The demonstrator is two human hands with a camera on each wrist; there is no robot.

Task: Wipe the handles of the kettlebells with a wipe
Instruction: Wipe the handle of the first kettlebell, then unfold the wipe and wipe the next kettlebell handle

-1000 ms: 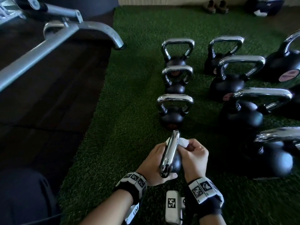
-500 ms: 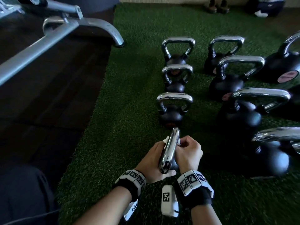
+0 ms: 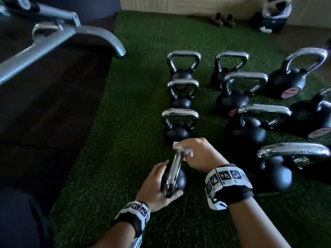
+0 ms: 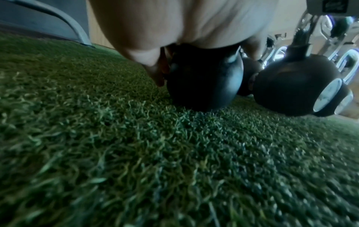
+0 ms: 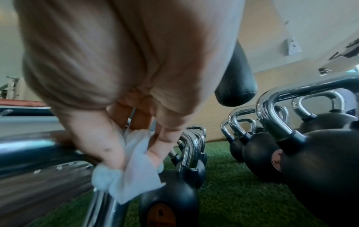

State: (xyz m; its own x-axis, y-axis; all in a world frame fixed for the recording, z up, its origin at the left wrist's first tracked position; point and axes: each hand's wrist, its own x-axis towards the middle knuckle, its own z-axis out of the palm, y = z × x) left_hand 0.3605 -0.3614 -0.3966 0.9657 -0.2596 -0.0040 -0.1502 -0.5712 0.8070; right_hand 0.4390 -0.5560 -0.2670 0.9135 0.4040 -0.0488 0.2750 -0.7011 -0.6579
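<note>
My left hand is cupped round the black ball of the nearest kettlebell, fingers curled on its left flank, thumb at the front by the handle's base. It's there to keep the ball from rolling or twisting on the turf while I rub. The kettlebell sits on the turf right in front of me, at the near end of the left column.

My right hand pinches the wipe around the far end of the handle, thumb on one side, fingers on the other, so the wipe wraps the bar instead of only skimming the top.

Handle: smooth chrome loop, rounded bar, mirror-bright. I'd expect it to be slick, hence the wrapped pinch. Ball: matte black, looks rubbery or coated, so it should give my palm good friction. Wipe: thin, white, crumpled, with loose corners hanging below my fingers. Turf: short, dense green pile, soft enough that a round base can rock.

The other kettlebells stand upright in columns ahead and to my right, the right-hand ones larger, handles up and easy to reach next.
</note>
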